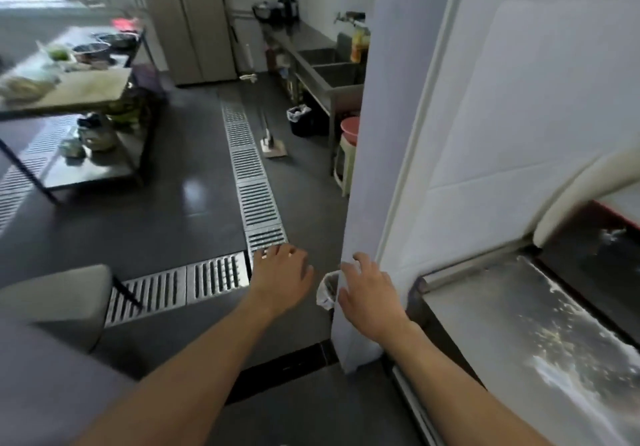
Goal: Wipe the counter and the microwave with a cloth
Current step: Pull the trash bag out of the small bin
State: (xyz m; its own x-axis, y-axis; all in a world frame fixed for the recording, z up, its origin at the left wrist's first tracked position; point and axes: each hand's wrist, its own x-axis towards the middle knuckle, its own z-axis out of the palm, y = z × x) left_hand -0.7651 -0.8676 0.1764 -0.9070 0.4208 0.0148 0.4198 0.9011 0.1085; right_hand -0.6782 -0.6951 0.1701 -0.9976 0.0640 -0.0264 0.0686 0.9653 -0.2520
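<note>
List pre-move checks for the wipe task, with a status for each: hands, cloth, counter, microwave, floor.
1. Left hand free: ok, fingers relaxed, holds nothing.
2. Right hand free: ok, holds nothing.
3. Cloth in hand: not ok, neither hand has one and none is plainly in view.
4. Counter located: ok, at the right, with white splatter on it.
5. Microwave located: cannot tell, none plainly in view.
6. Walkway: ok near the hands; a mop sits farther ahead, right of the drain grate.
</note>
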